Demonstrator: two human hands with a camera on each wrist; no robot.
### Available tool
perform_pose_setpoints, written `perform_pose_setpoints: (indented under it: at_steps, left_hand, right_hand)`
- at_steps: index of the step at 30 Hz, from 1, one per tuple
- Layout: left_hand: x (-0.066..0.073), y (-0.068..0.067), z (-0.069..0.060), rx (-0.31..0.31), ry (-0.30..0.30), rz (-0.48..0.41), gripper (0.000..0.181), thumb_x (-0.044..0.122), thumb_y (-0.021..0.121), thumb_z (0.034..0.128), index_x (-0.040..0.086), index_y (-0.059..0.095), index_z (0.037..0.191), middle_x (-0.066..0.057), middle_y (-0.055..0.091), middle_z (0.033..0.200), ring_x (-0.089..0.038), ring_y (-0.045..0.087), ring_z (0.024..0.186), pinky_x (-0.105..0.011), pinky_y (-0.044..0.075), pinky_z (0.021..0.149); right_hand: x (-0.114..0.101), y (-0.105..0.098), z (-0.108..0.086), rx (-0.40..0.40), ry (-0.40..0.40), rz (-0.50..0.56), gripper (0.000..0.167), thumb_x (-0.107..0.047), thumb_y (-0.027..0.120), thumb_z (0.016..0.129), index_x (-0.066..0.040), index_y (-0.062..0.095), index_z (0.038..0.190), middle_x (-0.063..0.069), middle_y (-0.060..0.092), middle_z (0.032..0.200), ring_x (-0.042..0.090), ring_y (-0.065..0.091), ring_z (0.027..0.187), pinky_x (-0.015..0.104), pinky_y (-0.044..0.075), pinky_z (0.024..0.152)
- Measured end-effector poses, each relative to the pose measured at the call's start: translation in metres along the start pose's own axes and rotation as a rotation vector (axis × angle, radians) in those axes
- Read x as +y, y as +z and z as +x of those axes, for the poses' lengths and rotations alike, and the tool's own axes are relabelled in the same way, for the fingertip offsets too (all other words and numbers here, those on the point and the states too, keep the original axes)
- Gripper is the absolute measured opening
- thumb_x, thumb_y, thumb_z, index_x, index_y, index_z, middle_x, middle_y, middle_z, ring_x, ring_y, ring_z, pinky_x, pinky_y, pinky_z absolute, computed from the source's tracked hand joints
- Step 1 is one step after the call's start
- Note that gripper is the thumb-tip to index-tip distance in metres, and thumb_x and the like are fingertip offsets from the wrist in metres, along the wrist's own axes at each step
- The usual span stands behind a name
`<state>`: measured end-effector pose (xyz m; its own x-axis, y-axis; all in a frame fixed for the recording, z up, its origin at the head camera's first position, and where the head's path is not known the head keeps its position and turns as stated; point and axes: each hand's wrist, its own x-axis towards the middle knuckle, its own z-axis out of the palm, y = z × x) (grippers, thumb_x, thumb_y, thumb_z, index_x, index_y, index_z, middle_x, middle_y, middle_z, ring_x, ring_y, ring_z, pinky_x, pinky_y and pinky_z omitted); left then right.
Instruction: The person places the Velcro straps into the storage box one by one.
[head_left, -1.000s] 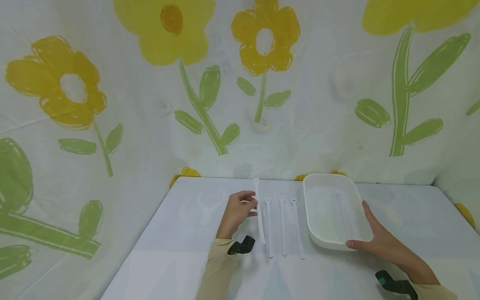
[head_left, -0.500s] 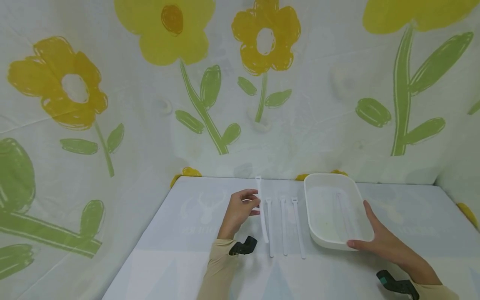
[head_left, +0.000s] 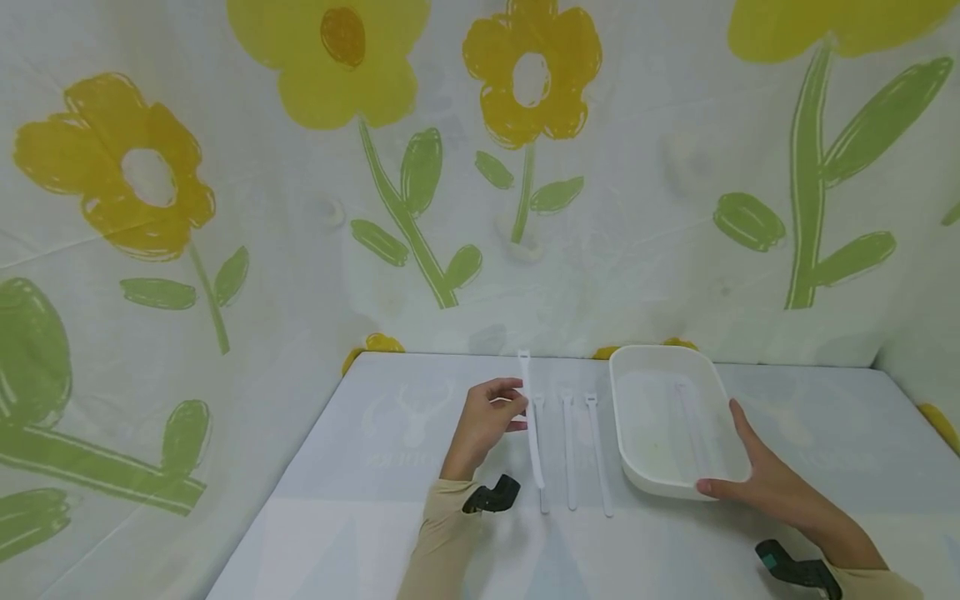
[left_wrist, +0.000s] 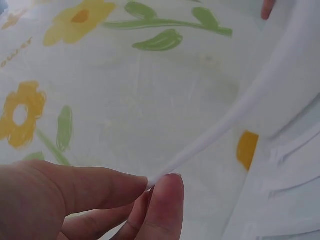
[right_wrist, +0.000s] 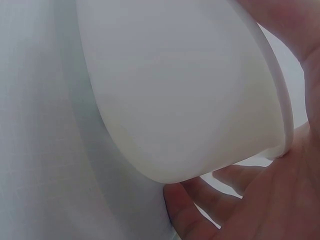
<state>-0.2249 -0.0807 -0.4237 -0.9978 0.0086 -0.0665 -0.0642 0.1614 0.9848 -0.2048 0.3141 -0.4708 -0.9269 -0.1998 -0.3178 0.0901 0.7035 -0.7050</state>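
My left hand (head_left: 483, 421) pinches a white strap-like strip (head_left: 531, 433) between thumb and fingers, held up above the table; in the left wrist view the strip (left_wrist: 210, 135) curves up and right from the fingertips (left_wrist: 167, 192). Three similar white strips lie side by side to its right, one (head_left: 568, 458) in the middle and one (head_left: 600, 462) nearest the tub. With thumb and fingers my right hand (head_left: 772, 479) grips the right side of a white tub (head_left: 633, 475). A thin pale strip (head_left: 690, 425) lies in the tub. In the right wrist view fingers reach under the tub (right_wrist: 190, 100).
The pale table (head_left: 360, 475) runs back to a hanging cloth (head_left: 622, 275) printed with yellow flowers and green leaves. Black devices are strapped at both wrists, over beige sleeves.
My left hand has moved slightly right with its strip, which now overlaps the nearest lying strip in the head view. My right hand keeps its grip on the tub.
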Motion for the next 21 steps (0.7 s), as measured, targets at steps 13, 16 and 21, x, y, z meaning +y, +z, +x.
perform_pose_setpoints:
  at_steps: [13, 16, 21]
  left_hand:
    - [0.0041, 0.0058, -0.0031, -0.030, 0.007, -0.006, 0.033, 0.010, 0.068, 0.0986, 0.001, 0.066, 0.130, -0.015, 0.066, 0.109, -0.017, 0.071, 0.087, -0.034, 0.067, 0.078]
    - [0.0045, 0.0068, -0.0033, -0.030, 0.009, -0.013, 0.033, 0.010, 0.068, 0.0984, 0.001, 0.066, 0.130, -0.015, 0.066, 0.109, -0.017, 0.071, 0.087, -0.034, 0.067, 0.078]
    - [0.0051, 0.0083, -0.0032, -0.030, 0.010, -0.022, 0.032, 0.009, 0.068, 0.0980, 0.000, 0.067, 0.129, -0.014, 0.066, 0.107, -0.016, 0.070, 0.086, -0.034, 0.067, 0.077]
  right_hand:
    - [0.0003, -0.0013, -0.0003, -0.004, 0.004, 0.015, 0.138, -0.051, 0.079, 0.086, -0.015, -0.035, 0.156, 0.038, -0.022, 0.162, 0.069, 0.002, 0.146, 0.087, 0.017, 0.110]
    - [0.0006, -0.0015, 0.0003, -0.007, 0.009, 0.010, 0.139, -0.051, 0.079, 0.086, -0.014, -0.036, 0.155, 0.038, -0.022, 0.162, 0.070, 0.002, 0.146, 0.087, 0.018, 0.110]
    - [0.0011, -0.0012, 0.0009, -0.015, 0.017, 0.013, 0.139, -0.052, 0.079, 0.086, -0.015, -0.036, 0.155, 0.037, -0.024, 0.162, 0.070, 0.003, 0.146, 0.087, 0.019, 0.110]
